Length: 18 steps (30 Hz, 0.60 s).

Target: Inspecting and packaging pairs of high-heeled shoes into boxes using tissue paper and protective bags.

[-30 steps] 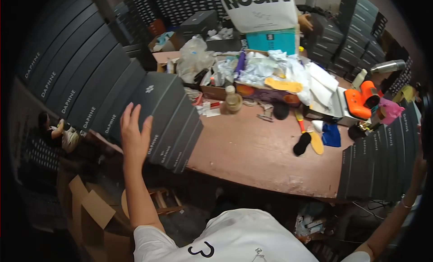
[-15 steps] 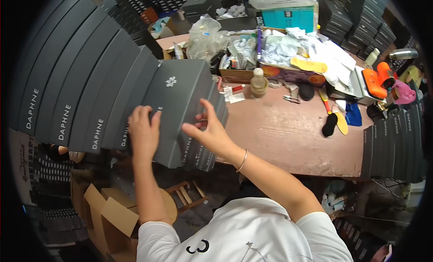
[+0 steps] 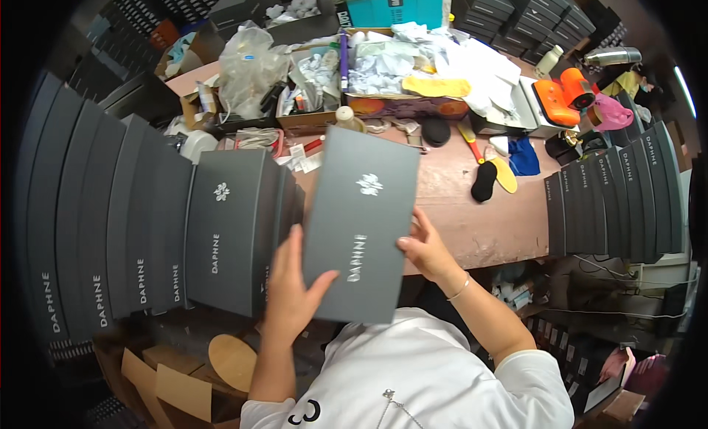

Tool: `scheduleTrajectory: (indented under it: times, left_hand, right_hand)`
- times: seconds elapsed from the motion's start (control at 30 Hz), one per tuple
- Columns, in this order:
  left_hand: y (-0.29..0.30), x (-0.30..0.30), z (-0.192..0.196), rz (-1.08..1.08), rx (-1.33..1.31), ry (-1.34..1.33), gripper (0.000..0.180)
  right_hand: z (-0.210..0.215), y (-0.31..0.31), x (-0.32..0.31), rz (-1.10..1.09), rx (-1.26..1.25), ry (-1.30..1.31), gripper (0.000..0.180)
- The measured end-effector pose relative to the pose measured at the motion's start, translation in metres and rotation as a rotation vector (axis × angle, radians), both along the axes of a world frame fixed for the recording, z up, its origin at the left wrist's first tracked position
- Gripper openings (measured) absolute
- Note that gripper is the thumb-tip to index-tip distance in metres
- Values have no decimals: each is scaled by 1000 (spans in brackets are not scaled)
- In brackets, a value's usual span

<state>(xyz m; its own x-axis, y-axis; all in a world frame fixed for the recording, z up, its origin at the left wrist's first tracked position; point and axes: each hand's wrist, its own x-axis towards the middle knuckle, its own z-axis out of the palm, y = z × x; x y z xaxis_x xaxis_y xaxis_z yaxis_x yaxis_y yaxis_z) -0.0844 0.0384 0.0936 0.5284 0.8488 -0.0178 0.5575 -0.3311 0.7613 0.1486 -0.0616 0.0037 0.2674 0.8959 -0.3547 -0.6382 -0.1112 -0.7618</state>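
A dark grey shoe box (image 3: 361, 215) with a pale flower-like emblem on its lid is held up in front of me, tilted slightly, over the near edge of the table. My left hand (image 3: 299, 285) is on its left side, thumb over the lid and fingers along the edge. On the opposite side, my right hand (image 3: 429, 250) grips the edge, its thumb by the lid and some fingers hidden. Just left of the held box rises a stack of similar boxes (image 3: 225, 233). More tall stacks of grey boxes (image 3: 81, 230) stand farther left.
The pinkish table (image 3: 472, 233) carries a black insole (image 3: 483, 182), a yellow insole (image 3: 504, 175) and a blue cloth (image 3: 523, 157). Behind are an open box of crumpled paper (image 3: 398, 64) and an orange device (image 3: 557, 101). Grey boxes (image 3: 612, 200) line the right; an open carton (image 3: 184, 392) is below left.
Both hands have come together on a shoe box, lifted off the stack at left and brought rightward in front of me. The view has turned, shifting the table contents leftward.
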Motion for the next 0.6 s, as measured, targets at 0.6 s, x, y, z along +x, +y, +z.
scheduleTrajectory:
  times: [0.6]
  left_hand:
    - [55,40,-184,296,-729,-514,72]
  right_hand:
    - [-45,-23,-31,283,-105,-848,67]
